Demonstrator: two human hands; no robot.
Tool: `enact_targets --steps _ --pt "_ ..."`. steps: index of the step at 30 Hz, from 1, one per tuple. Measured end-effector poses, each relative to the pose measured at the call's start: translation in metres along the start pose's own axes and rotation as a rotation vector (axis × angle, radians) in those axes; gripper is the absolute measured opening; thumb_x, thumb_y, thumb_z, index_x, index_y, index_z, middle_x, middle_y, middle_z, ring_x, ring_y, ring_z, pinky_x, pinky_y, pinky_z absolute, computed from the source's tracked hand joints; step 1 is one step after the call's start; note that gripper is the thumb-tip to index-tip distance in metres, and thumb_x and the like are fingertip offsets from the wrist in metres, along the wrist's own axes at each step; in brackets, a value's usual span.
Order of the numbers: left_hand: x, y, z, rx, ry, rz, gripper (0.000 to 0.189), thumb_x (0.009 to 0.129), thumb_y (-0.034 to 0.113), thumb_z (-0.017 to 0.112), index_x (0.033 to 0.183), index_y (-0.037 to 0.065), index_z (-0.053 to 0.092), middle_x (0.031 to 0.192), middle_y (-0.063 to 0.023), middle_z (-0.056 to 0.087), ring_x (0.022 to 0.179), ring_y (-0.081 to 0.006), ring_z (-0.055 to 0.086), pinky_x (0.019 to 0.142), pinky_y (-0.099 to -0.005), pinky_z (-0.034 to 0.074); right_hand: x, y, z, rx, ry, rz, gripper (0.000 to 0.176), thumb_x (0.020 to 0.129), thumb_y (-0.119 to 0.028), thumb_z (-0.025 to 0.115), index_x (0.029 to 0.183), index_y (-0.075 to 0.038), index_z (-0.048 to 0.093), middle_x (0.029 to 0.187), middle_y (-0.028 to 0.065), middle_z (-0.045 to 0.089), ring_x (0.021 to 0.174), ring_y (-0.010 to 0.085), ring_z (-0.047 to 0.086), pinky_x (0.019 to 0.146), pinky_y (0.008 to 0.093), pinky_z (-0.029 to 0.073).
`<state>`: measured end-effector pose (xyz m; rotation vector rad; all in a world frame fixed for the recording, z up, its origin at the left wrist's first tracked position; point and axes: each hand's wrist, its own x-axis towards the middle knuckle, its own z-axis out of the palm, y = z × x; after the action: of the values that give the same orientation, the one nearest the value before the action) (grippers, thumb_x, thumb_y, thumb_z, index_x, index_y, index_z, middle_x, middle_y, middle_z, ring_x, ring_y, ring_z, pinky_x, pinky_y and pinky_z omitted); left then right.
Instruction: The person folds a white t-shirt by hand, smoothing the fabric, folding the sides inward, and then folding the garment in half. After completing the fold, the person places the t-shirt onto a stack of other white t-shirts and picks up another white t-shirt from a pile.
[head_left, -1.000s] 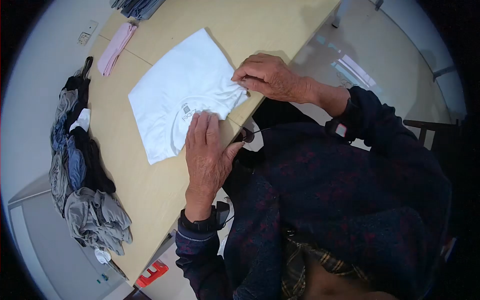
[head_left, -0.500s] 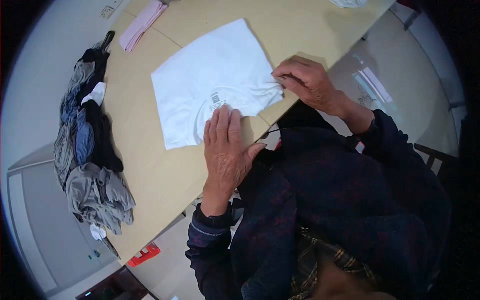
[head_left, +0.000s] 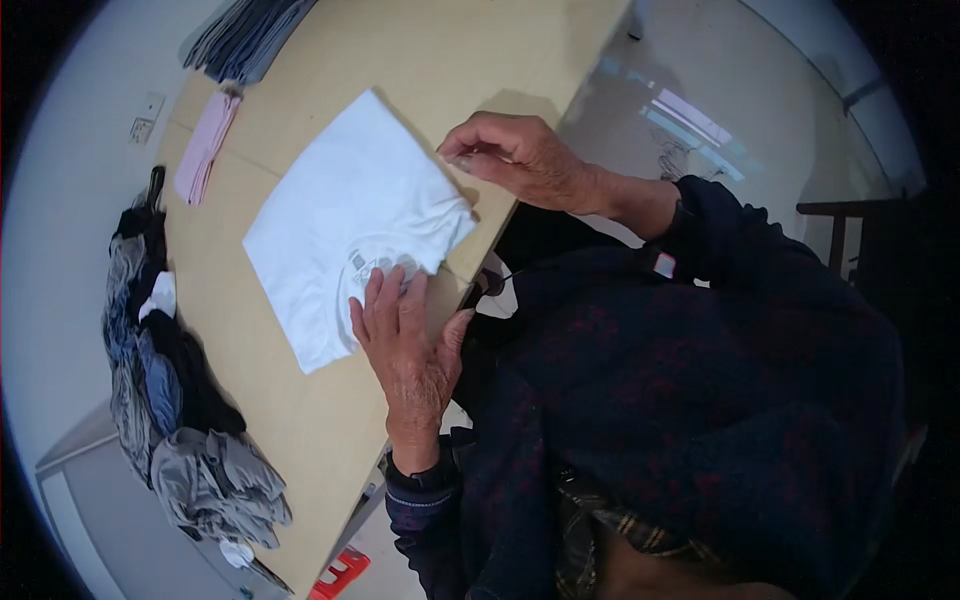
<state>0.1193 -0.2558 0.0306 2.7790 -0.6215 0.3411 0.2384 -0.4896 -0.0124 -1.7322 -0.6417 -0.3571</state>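
A folded white T-shirt [head_left: 340, 190] lies on the table, its printed neck label and collar toward my body. My left hand [head_left: 400, 340] rests on the collar with its fingers spread, partly covering the label. At the shirt's right edge, my right hand [head_left: 525, 160] has thumb and index finger pinched together just off the cloth. Whether anything sits between those fingertips I cannot make out. The fabric near that edge is slightly bunched and wrinkled.
Along the left edge of the wooden table [head_left: 270, 420] runs a heap of grey, blue and black clothes [head_left: 160, 370]. A folded pink cloth [head_left: 206, 148] and a stack of dark folded garments [head_left: 245, 38] lie at the far left. A red stool [head_left: 340, 573] stands below.
The view has shifted, so the table and shirt appear lower and further left. My right hand has moved off the sleeve corner, up along the shirt's edge. My left hand stays on the collar.
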Motion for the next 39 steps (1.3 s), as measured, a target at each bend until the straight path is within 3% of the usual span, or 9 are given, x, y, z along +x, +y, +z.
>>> enact_targets --steps 6,16,19,25,28,32,39 --pt "0.015 0.004 0.001 0.007 0.121 -0.022 0.041 0.078 0.009 0.074 0.115 0.006 0.059 0.120 -0.0156 0.059 0.126 -0.0355 0.048 0.112 -0.0532 0.025 -0.001 0.001 -0.003 0.047 -0.003 -0.005 0.018 0.091 -0.010 0.060 0.107 -0.002 0.064 0.093 0.0100 0.069 0.085 0.0182 0.068 0.075 0.0300 0.054" --pt "0.042 -0.002 0.024 0.083 0.141 0.044 0.032 0.078 0.003 0.071 0.108 0.006 0.060 0.111 -0.0151 0.062 0.121 -0.0358 0.052 0.112 -0.0521 0.025 -0.002 0.003 -0.004 -0.015 -0.014 -0.092 0.016 0.090 -0.011 0.062 0.104 -0.003 0.063 0.089 0.0110 0.069 0.081 0.0208 0.069 0.072 0.0317 0.054" --pt "0.042 -0.004 0.020 0.026 0.138 -0.018 0.026 0.082 0.003 0.067 0.107 0.005 0.061 0.113 -0.0156 0.063 0.118 -0.0333 0.055 0.109 -0.0460 0.031 -0.003 0.005 -0.004 -0.004 -0.011 -0.113 0.016 0.089 -0.010 0.063 0.104 -0.003 0.063 0.088 0.0112 0.069 0.079 0.0212 0.069 0.070 0.0322 0.053" --pt "0.037 -0.013 0.027 -0.435 0.176 -0.289 0.020 0.092 0.009 0.061 0.112 0.002 0.062 0.114 -0.0108 0.064 0.107 -0.0193 0.057 0.094 -0.0336 0.044 -0.003 0.007 -0.005 0.000 -0.061 -0.072 0.017 0.090 -0.010 0.063 0.105 -0.002 0.064 0.093 0.0098 0.069 0.085 0.0209 0.069 0.073 0.0314 0.054" --pt "0.039 -0.013 0.026 -0.652 0.180 -0.403 0.019 0.092 0.005 0.060 0.110 0.000 0.060 0.113 -0.0139 0.062 0.111 -0.0255 0.056 0.097 -0.0338 0.042 -0.005 0.003 -0.006 0.010 -0.129 -0.069 0.016 0.089 -0.010 0.065 0.102 -0.003 0.064 0.091 0.0082 0.069 0.083 0.0213 0.068 0.071 0.0322 0.053" --pt "0.041 -0.015 0.022 -0.738 0.154 -0.501 0.019 0.093 0.006 0.060 0.110 -0.002 0.060 0.115 -0.0136 0.062 0.110 -0.0211 0.055 0.096 -0.0325 0.042 -0.007 0.001 -0.001 -0.089 -0.179 -0.175 0.012 0.087 -0.016 0.065 0.094 -0.007 0.063 0.081 0.0066 0.067 0.075 0.0215 0.067 0.068 0.0344 0.052" --pt "0.041 -0.020 0.021 -0.816 0.145 -0.549 0.019 0.094 0.007 0.060 0.110 -0.002 0.060 0.117 -0.0139 0.062 0.110 -0.0204 0.055 0.096 -0.0331 0.042 -0.004 -0.013 0.010 -0.230 -0.190 -0.122 0.016 0.082 -0.020 0.071 0.088 -0.008 0.063 0.079 0.0043 0.062 0.074 0.0227 0.063 0.069 0.0360 0.049"
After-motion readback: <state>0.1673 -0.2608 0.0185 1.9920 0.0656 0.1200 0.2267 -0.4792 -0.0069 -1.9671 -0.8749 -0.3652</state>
